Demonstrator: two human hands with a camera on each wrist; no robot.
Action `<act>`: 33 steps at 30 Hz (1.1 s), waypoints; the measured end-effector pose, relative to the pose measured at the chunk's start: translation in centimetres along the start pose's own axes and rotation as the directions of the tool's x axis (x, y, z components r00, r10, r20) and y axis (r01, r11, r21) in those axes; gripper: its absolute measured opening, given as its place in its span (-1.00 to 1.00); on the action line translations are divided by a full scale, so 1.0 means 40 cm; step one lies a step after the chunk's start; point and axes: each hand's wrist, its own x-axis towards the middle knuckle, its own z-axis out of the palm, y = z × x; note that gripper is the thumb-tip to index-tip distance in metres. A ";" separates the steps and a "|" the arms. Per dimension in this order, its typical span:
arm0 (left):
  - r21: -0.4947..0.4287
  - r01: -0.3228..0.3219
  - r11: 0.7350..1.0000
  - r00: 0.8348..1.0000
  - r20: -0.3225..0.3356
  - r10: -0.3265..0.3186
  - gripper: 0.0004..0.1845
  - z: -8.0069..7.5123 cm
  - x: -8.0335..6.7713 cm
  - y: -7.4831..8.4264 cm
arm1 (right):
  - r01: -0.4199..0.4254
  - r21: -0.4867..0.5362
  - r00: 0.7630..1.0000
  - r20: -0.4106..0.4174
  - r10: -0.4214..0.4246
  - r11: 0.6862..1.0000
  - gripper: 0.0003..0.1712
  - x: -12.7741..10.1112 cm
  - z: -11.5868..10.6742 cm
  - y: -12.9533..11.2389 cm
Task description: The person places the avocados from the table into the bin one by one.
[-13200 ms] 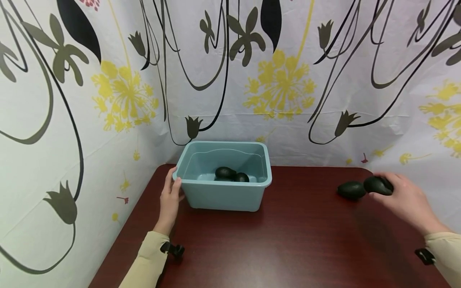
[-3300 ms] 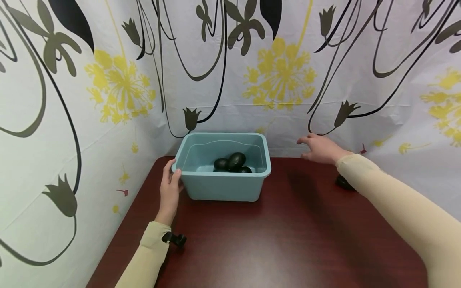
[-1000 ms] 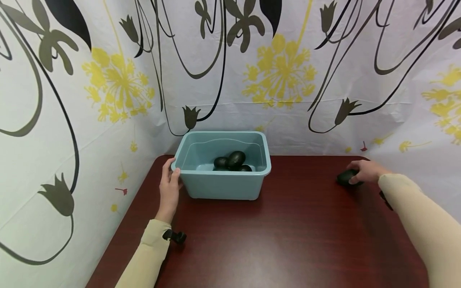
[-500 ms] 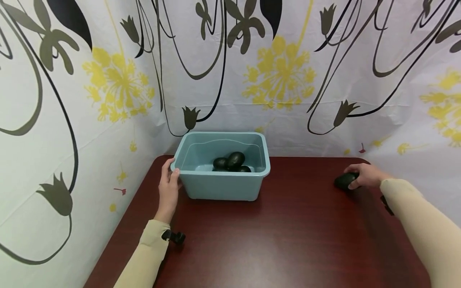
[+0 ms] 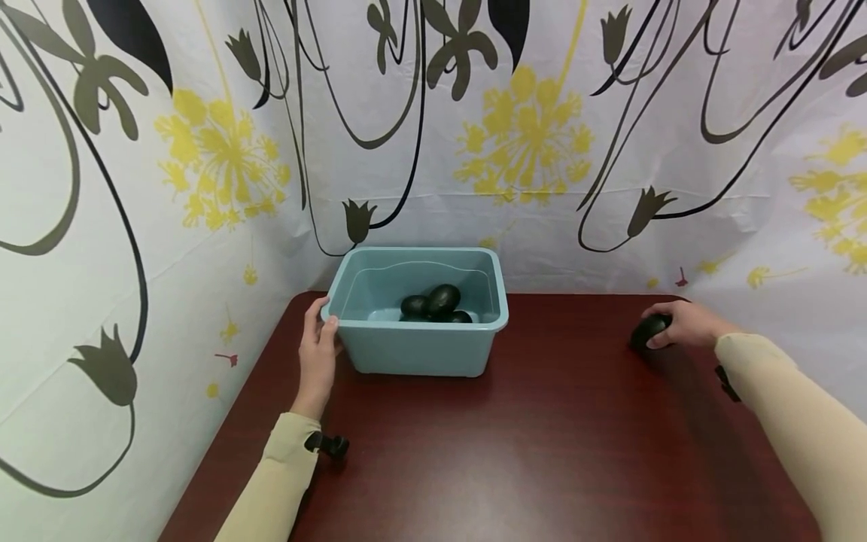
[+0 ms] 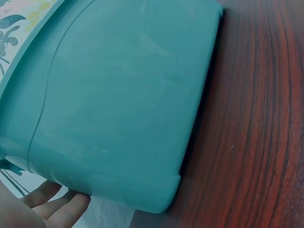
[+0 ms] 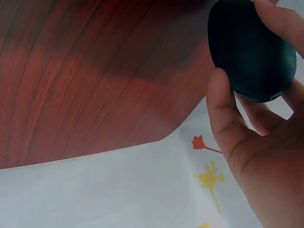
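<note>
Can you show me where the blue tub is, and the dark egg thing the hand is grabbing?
blue tub (image 5: 416, 354): head view, on its front wall.
dark egg thing (image 7: 249, 52): right wrist view, on its rounded middle, between thumb and fingers.

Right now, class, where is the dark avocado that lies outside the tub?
In the head view, the avocado sits at the far right of the red-brown table, gripped by the right hand, well apart from the teal tub.

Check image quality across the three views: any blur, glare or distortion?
Head: sharp, wide-angle bowing at the edges, soft sheen on the table. Left wrist: the tub fills the frame, slightly soft. Right wrist: the right hand and dark avocado are close-up and soft, backdrop bright.
</note>
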 end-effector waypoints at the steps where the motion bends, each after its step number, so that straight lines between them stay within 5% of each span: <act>1: 0.003 -0.002 1.000 1.000 0.000 0.002 -0.46 0.000 0.000 0.000 | 0.002 0.000 1.000 -0.003 -0.002 1.000 -0.21 0.001 0.000 -0.003; 10: -0.001 -0.012 1.000 1.000 0.008 0.012 -0.46 -0.004 0.000 -0.004 | 0.019 -0.009 0.997 -0.074 -0.019 1.000 -0.23 0.012 0.001 -0.022; 16: -0.007 -0.016 1.000 1.000 0.011 0.016 -0.46 -0.006 0.002 -0.006 | -0.007 0.129 1.000 -0.014 0.009 0.992 -0.15 0.006 -0.006 -0.043; 23: -0.015 -0.013 1.000 1.000 0.013 0.013 -0.45 -0.004 -0.003 -0.007 | 0.035 0.024 0.997 -0.072 -0.033 0.999 -0.26 0.000 -0.013 -0.069; 33: -0.002 -0.009 1.000 1.000 0.009 0.009 -0.45 -0.002 0.000 -0.004 | 0.053 0.048 0.993 -0.109 -0.048 0.997 -0.25 -0.008 -0.019 -0.100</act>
